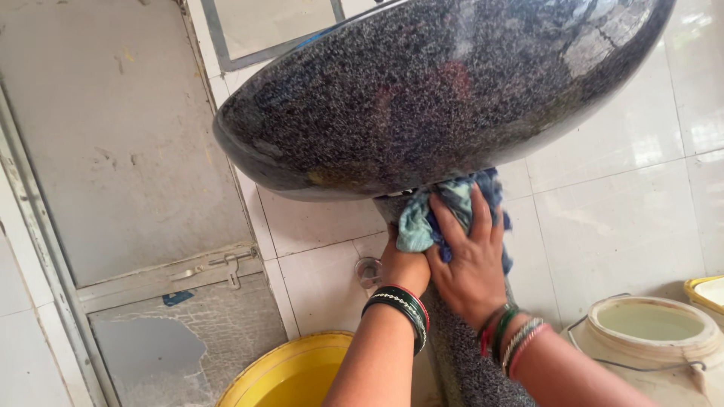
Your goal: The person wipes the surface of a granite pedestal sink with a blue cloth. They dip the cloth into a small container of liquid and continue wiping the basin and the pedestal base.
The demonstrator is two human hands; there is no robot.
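A dark speckled granite basin point(422, 90) juts out overhead on a matching speckled pedestal point(460, 354). A blue-green cloth point(422, 218) is pressed against the pedestal's top, just under the bowl. My right hand point(469, 264) lies flat over the cloth, fingers spread and gripping it. My left hand point(403, 264) sits beside it on the pedestal's left side, holding the cloth's lower left edge. Both wrists carry several bangles.
A yellow tub point(283, 373) with liquid stands at the bottom centre. A cream lidded container point(648, 332) sits at the right, with a yellow rim point(705, 290) behind it. A worn grey door point(128, 151) with a latch is at the left. White tiled wall behind.
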